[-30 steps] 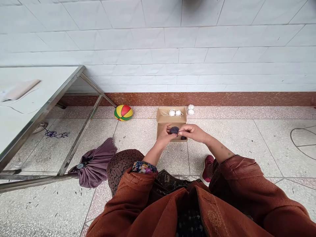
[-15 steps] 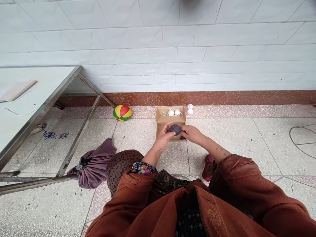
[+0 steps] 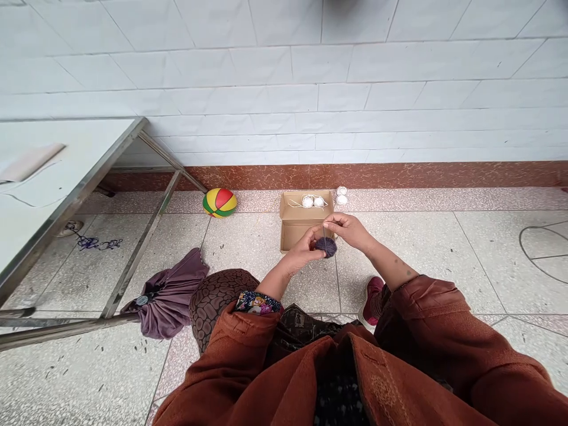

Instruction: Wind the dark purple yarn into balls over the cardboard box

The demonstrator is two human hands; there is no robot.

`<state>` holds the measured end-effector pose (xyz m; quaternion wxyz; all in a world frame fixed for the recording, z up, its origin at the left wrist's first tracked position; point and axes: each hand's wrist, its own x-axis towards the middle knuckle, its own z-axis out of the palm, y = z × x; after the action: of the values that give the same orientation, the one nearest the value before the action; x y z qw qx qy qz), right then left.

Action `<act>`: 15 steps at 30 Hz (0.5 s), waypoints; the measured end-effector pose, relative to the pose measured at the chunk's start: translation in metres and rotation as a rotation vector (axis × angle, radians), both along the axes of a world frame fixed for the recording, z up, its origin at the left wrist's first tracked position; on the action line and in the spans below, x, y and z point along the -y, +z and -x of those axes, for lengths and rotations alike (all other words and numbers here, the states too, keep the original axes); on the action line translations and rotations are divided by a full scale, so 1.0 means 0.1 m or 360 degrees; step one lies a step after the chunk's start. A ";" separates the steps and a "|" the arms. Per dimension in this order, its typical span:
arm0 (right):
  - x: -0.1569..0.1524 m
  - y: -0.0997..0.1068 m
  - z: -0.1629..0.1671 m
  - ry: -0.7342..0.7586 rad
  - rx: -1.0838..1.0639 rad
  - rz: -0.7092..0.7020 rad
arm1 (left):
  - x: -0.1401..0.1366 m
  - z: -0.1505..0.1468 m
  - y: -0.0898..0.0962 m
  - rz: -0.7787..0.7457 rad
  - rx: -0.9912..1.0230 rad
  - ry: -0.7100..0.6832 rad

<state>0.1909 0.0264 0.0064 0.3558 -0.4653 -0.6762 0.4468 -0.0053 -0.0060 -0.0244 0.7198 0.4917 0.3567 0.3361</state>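
My left hand [image 3: 303,252] is closed around a small ball of dark purple-grey yarn [image 3: 327,247], held above the near edge of an open cardboard box [image 3: 293,234]. A strand of the same yarn runs up from the ball to my right hand [image 3: 348,229], whose thumb and fingers pinch it just above the ball. Two white yarn balls [image 3: 313,202] with loose strands lie in the far half of the box. Just right of it, two more white balls [image 3: 341,196] sit on the floor.
At the left stands a metal-framed table [image 3: 89,177] with a folded pale cloth [image 3: 35,162] on it. A colourful ball [image 3: 220,203] rests by the wall. Purple fabric [image 3: 177,296] hangs near the table's lower bar, and dark blue yarn [image 3: 100,243] lies tangled below. A thin wire ring [image 3: 523,242] is far right.
The yarn ball has shifted right and a little nearer to me in my left hand. My right hand has risen from beside the ball to above it, drawing the strand up.
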 end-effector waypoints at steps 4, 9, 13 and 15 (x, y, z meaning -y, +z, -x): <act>-0.01 -0.18 0.03 -0.0076 0.0290 -0.0052 | 0.03 0.02 0.13 0.0096 0.0375 0.0060; 0.07 -0.27 0.11 0.0192 0.0533 -0.0086 | -0.05 0.05 0.10 0.0194 0.0347 0.0522; 0.15 -0.17 0.13 0.0550 0.0396 -0.0047 | -0.12 0.06 0.00 0.0214 0.0126 0.0788; 0.18 -0.06 0.12 0.0729 0.0236 0.0043 | -0.13 0.06 -0.03 0.0190 0.0025 0.0810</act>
<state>0.1786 0.0086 0.0001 0.1882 -0.3361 -0.7823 0.4896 -0.0116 0.0067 -0.0278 0.6426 0.3401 0.4825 0.4885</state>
